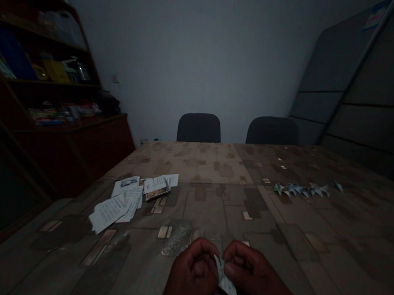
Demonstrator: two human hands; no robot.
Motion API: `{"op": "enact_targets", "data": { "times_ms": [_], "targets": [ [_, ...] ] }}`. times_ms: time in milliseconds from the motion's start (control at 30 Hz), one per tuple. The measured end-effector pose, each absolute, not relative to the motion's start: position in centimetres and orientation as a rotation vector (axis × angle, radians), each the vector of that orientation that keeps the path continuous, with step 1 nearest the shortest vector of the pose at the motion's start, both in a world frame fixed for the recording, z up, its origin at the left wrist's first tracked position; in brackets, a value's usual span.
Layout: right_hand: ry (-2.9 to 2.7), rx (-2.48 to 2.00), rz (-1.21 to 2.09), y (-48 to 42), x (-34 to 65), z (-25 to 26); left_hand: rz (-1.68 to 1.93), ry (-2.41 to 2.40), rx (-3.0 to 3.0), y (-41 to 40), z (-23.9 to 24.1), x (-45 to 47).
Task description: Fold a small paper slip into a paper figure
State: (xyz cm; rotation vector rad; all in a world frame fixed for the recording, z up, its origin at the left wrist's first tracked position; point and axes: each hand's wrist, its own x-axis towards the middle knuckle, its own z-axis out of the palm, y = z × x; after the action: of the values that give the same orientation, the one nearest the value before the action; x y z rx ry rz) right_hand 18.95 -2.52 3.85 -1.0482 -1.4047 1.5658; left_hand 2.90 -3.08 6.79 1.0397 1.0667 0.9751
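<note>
Low in the head view, my left hand (197, 272) and my right hand (246, 269) meet over the near part of the table. Between their fingertips is a small folded piece of white paper (228, 287), pale and narrow, with faint print on it. The left fingers curl round its left side, while the right thumb and forefinger pinch its upper right edge. Part of the paper is hidden behind the fingers.
Printed paper sheets (112, 210) lie fanned out on the left of the patterned table (204, 209), beside a small stack of cards (157, 187). Several folded paper figures (301, 189) stand in a row at right. Two dark chairs (198, 127) are behind the table; a shelf cabinet (72, 133) stands left.
</note>
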Motion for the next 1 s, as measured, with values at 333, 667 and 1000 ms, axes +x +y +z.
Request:
{"op": "enact_targets", "data": {
  "times_ms": [333, 667, 1000],
  "targets": [
    [-1.377, -1.009, 1.637, -2.4, 18.9, 3.5, 0.987, 1.008, 1.087, -3.1, 6.5, 2.7],
    [-1.233, -0.884, 1.819, -2.2, 19.3, 2.5, 0.93, 0.994, 1.231, -2.7, 6.9, 2.3],
    [-1.149, -0.819, 1.89, -2.4, 19.4, 2.5, 0.887, 0.989, 1.182, -2.6, 7.0, 2.1]
  ]
}}
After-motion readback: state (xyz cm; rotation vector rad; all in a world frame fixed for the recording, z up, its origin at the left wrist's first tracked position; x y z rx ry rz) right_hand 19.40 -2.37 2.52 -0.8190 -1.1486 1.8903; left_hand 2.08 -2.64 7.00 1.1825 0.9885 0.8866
